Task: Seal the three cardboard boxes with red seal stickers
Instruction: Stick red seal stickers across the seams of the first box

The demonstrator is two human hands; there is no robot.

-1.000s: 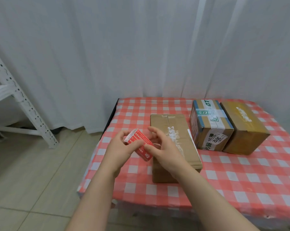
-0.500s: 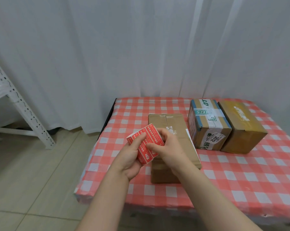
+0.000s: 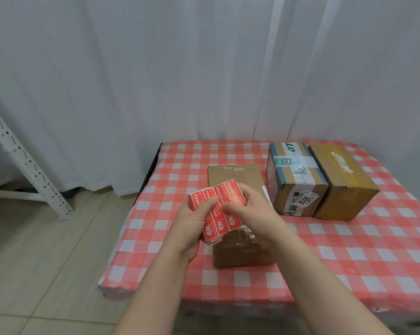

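At the far left a white metal rack (image 3: 30, 170) stands on the floor, off the table (image 3: 349, 250). Over the table's left part we hold a stack of red seal stickers (image 3: 222, 206) between both hands. Our left hand (image 3: 194, 228) cradles it from beneath with the thumb pressed on its face, and our right hand (image 3: 250, 211) pinches its upper right side. The stack hovers just above the plain cardboard box (image 3: 240, 174), which lies near the left edge. Further right, toward the far edge, the taped box (image 3: 296, 180) and the brown box (image 3: 344, 184) sit side by side, touching. None of the three shows a red seal yet.

We judge the step in hand to be freeing one sticker. This is best done by bending a corner of the top sheet so an edge lifts, then peeling slowly so the sticker does not curl onto itself. After that we centre it across the plain box's flap seam — pressing from the middle outward.
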